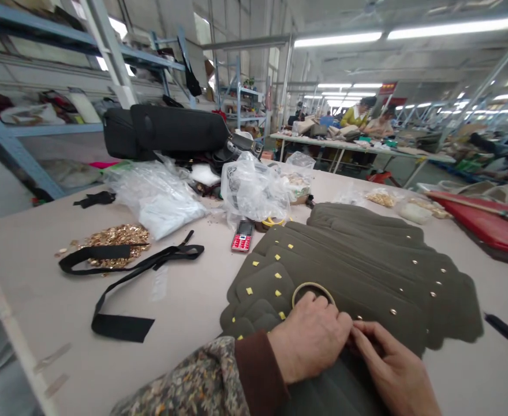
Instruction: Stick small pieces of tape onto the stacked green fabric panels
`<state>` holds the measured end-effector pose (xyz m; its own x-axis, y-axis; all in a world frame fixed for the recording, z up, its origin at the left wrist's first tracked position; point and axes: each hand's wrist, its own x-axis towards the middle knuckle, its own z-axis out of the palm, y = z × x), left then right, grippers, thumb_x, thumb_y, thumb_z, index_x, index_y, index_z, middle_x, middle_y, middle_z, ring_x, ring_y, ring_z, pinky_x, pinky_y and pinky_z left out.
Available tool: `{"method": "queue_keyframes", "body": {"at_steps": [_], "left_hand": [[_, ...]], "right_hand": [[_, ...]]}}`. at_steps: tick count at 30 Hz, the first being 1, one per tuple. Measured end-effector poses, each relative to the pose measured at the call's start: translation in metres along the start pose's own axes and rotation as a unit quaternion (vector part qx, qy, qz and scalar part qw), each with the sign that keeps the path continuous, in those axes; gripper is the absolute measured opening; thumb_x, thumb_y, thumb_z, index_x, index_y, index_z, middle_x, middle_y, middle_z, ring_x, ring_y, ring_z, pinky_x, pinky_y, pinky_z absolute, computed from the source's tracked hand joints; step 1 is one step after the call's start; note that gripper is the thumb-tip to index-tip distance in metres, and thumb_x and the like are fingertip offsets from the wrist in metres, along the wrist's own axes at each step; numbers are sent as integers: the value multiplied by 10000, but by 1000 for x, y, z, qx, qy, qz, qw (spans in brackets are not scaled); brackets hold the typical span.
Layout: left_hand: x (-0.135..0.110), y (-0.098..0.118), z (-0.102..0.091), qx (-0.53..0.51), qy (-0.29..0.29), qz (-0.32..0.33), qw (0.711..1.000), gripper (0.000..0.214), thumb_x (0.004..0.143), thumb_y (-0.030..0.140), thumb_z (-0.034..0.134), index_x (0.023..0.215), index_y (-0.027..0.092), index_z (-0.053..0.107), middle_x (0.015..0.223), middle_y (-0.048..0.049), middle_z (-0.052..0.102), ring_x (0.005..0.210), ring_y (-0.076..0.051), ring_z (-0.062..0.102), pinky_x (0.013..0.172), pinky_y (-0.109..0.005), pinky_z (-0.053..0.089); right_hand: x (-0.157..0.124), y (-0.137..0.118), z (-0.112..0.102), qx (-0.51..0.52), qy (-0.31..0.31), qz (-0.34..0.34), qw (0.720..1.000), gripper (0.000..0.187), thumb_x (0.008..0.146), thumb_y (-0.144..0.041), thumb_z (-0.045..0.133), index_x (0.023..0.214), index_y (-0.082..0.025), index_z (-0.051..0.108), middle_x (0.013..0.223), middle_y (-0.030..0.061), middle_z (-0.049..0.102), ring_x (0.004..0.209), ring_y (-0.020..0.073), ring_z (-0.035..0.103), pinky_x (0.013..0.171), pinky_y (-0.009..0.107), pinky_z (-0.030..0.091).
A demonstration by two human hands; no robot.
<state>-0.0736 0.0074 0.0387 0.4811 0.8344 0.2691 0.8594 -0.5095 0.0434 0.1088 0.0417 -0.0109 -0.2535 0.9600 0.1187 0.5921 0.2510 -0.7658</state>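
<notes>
Pale worktable (193, 294) under tube lights (457, 27). Spread over its right side, olive panels (344, 254) overlapped in steps, presumably to leave each edge exposed and reachable. Above their near part, left hand (306, 338) curled nearly closed against a roll of yellow tape (313, 284) (gripped or merely touched, hard to tell); right hand (395, 364) half curled, with thumb and fingertips drawn together beside the other thumb, anything between them hidden. Smallest of all, yellow tabs (277, 275) toward the left, metal studs (393, 312) toward the right.
</notes>
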Motion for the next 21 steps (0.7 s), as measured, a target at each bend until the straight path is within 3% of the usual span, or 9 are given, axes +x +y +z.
{"method": "queue_keyframes", "body": {"at_steps": [6,13,17,21], "left_hand": [[5,5,-10,-12,0,-27,1000,54,928,191,388,928,169,437,861,-39,551,702,-192,556,533,-296,458],[-3,23,-20,6,39,-42,998,52,903,189,436,885,142,450,756,-44,557,612,-179,560,454,-276,401],[-2,21,-11,-15,46,-9,999,53,886,179,471,863,132,463,723,-37,589,583,-175,587,464,-291,390],[0,13,1,-23,13,10,1000,81,873,170,513,814,138,468,627,9,601,484,-160,577,541,-347,433]], "right_hand": [[4,10,-7,-15,-48,-17,999,312,761,-486,602,873,-216,710,816,17,754,681,174,707,622,151,539],[5,-1,-8,-3,-68,-4,998,249,666,-454,602,662,-218,679,630,-6,701,642,203,694,550,161,527],[7,-5,-9,0,-81,42,996,248,596,-449,620,669,-219,678,627,-10,705,639,214,693,560,175,531],[7,-5,-7,24,-109,74,991,269,597,-460,635,714,-223,682,735,-1,736,691,216,698,600,178,534]]}}
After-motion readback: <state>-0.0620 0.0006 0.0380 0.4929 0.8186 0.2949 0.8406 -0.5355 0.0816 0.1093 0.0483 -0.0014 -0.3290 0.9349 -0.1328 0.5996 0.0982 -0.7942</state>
